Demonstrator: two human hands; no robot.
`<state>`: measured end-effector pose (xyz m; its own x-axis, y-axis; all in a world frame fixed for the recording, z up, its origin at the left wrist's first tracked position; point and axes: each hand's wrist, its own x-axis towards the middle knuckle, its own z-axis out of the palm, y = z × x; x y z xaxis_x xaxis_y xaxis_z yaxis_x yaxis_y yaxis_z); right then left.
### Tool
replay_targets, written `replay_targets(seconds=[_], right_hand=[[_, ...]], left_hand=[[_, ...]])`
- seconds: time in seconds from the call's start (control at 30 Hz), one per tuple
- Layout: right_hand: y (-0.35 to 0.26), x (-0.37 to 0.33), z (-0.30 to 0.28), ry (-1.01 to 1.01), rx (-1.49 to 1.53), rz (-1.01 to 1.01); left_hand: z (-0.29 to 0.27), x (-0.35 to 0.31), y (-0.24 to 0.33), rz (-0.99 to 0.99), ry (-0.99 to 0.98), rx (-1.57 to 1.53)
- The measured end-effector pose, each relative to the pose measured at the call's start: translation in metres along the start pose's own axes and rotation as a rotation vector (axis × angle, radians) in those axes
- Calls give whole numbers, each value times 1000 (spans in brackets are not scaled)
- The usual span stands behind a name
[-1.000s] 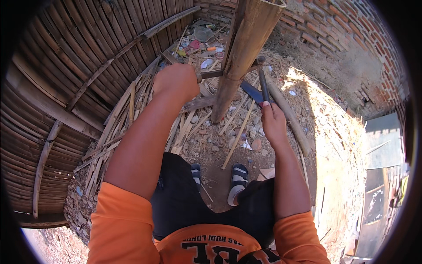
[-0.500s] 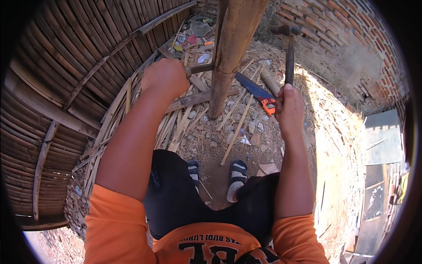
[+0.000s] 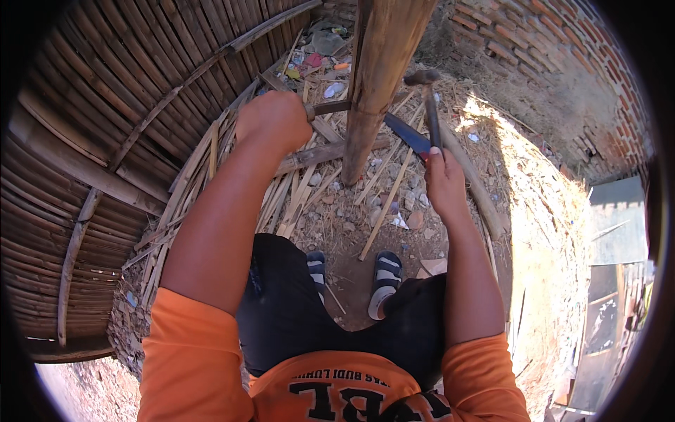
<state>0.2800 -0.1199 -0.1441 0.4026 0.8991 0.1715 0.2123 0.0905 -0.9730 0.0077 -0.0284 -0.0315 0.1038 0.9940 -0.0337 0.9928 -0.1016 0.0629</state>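
Observation:
My left hand [image 3: 273, 121] is closed round the handle of a long-bladed knife [image 3: 332, 107]. Its dark blade runs sideways to the thick bamboo pole [image 3: 383, 77], which hides the middle of it. Beyond the pole's right side a short stretch of blade seems to show. My right hand [image 3: 446, 184] grips a hammer [image 3: 433, 116] by its dark handle. The hammer's head is up, just right of the pole and close to the blade's far end; whether they touch I cannot tell. Behind the hammer lies a handsaw [image 3: 406, 132], its handle mostly covered by my right hand.
Split bamboo strips [image 3: 295, 204] and a wooden beam [image 3: 309, 160] lie on the ground at left. A slatted bamboo wall [image 3: 105, 91] rises at left, a brick wall [image 3: 548, 56] at far right. A round pole [image 3: 481, 200] lies beside my right hand. Litter [image 3: 323, 46] lies behind.
My right hand has swung the hammer left and down, bringing its head near the bamboo pole and the blade's end. My left hand keeps its grip on the knife.

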Motion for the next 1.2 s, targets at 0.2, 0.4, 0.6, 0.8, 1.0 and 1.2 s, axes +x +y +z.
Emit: replay_targets(seconds=[0.2,0.4,0.6,0.8,1.0,1.2], right_hand=[[-52,1,-10,23,42,82],[12,4,16,-109,-316,9],[-31,0,-4,42,20,-28],[25,1,7,-68,-372,-74],[-39,-7,4,31,20,-43],[-14,1,-3,-113,-160,215]], left_hand=[[6,3,-5,-4,6,19],[4,3,-2,-15,-11,1],[3,-3,-12,-45,-44,6],[9,0,-8,0,53,-4],[9,2,-16,-28,-2,20],[9,3,-4,-21,41,21]])
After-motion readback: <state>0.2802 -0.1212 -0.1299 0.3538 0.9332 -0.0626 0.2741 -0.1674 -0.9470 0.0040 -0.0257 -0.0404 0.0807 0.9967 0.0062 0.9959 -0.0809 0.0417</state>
